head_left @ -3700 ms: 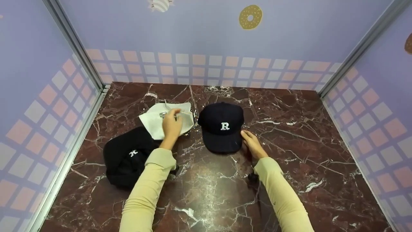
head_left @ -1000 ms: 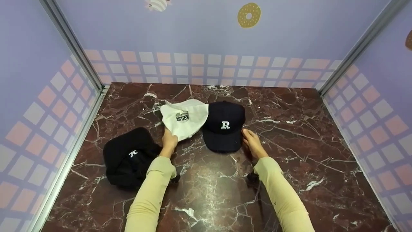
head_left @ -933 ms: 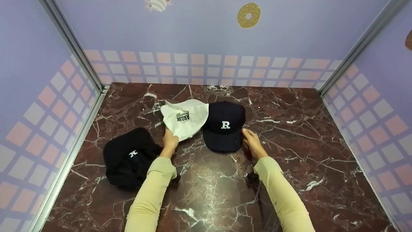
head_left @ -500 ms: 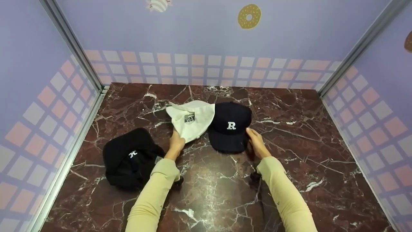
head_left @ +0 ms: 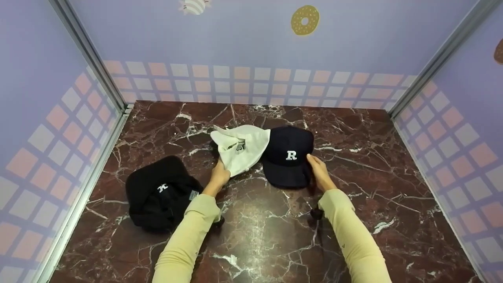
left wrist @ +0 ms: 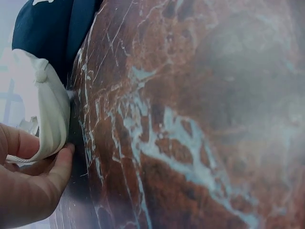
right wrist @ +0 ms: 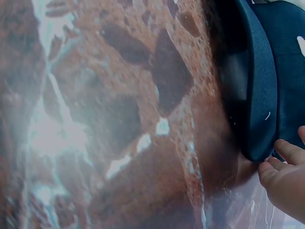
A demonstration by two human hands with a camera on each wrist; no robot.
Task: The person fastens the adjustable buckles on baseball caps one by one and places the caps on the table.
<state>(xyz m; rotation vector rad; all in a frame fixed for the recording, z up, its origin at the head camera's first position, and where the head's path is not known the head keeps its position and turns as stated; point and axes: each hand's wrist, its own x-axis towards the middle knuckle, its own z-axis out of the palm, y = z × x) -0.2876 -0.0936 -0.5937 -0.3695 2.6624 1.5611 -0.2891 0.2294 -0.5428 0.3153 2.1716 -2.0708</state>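
My left hand [head_left: 219, 175] grips the near edge of a white cap [head_left: 247, 151], which lies tipped so its inside and some dark lettering show. In the left wrist view, thumb and fingers pinch the white fabric. Directly right of it, a navy baseball cap [head_left: 286, 144] with a white R faces me, its left side meeting the white cap. My right hand [head_left: 320, 171] holds the navy cap at its right side. The right wrist view has fingertips [right wrist: 282, 147] at the cap's lower edge, where crown and brim join.
A black cap [head_left: 147, 188] with a small white emblem lies at the left, partly behind the left sleeve. The caps are on a dark red marble-patterned table [head_left: 373, 169]. Lilac walls [head_left: 251, 43] with pink and white squares enclose the back and sides.
Earlier, my left hand was over the white cap; it then took its near edge and brought it against the navy cap. Both caps and both hands have since shifted right. The black cap stayed put.
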